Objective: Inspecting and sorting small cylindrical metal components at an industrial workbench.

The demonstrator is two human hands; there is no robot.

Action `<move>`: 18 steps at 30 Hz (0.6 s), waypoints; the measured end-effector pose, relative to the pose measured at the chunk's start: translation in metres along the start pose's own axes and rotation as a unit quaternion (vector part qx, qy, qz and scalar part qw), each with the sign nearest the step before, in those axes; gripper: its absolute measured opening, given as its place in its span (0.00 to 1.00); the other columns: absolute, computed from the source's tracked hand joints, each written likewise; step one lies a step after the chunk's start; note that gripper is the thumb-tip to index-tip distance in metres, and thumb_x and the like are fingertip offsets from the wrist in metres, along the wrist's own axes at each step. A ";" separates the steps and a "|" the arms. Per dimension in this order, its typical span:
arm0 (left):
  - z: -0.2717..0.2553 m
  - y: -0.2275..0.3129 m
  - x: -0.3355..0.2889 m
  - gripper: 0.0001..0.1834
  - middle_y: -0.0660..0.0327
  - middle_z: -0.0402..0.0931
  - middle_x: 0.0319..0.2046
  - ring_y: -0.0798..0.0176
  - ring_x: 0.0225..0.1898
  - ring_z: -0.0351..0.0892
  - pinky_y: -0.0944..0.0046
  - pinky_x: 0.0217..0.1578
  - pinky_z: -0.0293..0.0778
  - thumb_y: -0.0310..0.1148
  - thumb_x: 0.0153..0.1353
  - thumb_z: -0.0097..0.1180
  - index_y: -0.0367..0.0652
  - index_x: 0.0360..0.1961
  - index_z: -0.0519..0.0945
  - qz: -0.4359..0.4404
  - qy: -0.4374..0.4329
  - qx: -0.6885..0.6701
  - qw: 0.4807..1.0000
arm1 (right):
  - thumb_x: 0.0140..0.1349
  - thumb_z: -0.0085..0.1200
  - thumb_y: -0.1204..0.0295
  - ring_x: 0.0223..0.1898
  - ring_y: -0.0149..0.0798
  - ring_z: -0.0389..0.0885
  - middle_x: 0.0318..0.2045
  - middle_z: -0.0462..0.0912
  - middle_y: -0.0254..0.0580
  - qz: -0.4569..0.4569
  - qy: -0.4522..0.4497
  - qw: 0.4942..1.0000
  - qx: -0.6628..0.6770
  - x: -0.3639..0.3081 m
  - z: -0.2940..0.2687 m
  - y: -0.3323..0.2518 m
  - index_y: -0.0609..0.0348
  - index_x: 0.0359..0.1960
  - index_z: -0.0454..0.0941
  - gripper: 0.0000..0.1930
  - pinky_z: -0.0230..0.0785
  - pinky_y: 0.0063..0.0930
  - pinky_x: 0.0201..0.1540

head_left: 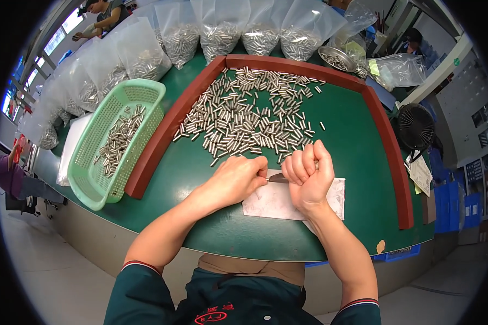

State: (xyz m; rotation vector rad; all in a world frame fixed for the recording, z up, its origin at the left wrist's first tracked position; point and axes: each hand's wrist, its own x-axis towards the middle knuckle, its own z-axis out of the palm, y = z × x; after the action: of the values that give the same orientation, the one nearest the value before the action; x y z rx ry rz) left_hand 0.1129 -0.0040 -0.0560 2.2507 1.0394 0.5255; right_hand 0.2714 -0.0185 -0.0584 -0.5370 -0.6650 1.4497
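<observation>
Grey blade [277, 177] sat in my R grip [310, 176]; L grip [238, 176] closed, contents unclear. Prob. scraping near desk's [228, 233] front edge; next needed steadiness.

Best lane I can see: bare green tabletop [358, 141] right of the pin heap [238, 122], inside the red-brown frame [394, 162]; right hand [312, 174] could exit there. Strip left of the left hand [237, 176] is open too, up to the left rail, green basket [89, 190] just past it. Straight ahead: pins block, then back rail, then bags [220, 35]. Fan [416, 127] stands outside right rail
</observation>
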 end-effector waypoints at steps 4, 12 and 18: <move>-0.001 0.002 0.001 0.07 0.53 0.73 0.18 0.52 0.23 0.75 0.59 0.24 0.68 0.28 0.48 0.57 0.36 0.25 0.72 -0.016 -0.002 -0.012 1.000 | 0.65 0.30 0.61 0.08 0.25 0.43 0.04 0.51 0.29 0.006 -0.008 1.000 0.009 -0.002 -0.001 0.000 0.50 0.09 0.51 0.24 0.39 0.21 0.13; 0.000 0.001 0.000 0.07 0.52 0.73 0.17 0.53 0.22 0.75 0.60 0.24 0.68 0.28 0.47 0.57 0.36 0.24 0.73 -0.025 -0.001 -0.026 0.999 | 0.65 0.30 0.62 0.09 0.25 0.42 0.05 0.51 0.29 -0.006 -0.009 1.000 0.008 -0.006 -0.001 0.002 0.51 0.09 0.51 0.24 0.39 0.21 0.13; -0.001 0.002 0.001 0.07 0.53 0.72 0.16 0.54 0.20 0.74 0.61 0.23 0.67 0.28 0.48 0.57 0.35 0.24 0.73 -0.036 -0.006 -0.031 0.999 | 0.65 0.30 0.61 0.09 0.25 0.43 0.05 0.51 0.29 -0.003 -0.023 1.000 0.019 -0.004 -0.001 0.000 0.51 0.09 0.51 0.24 0.39 0.21 0.13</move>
State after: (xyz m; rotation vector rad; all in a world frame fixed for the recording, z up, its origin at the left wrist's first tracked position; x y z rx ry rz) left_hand 0.1139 -0.0034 -0.0538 2.1505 1.0800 0.5065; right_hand 0.2721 -0.0223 -0.0594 -0.4734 -0.6735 1.4696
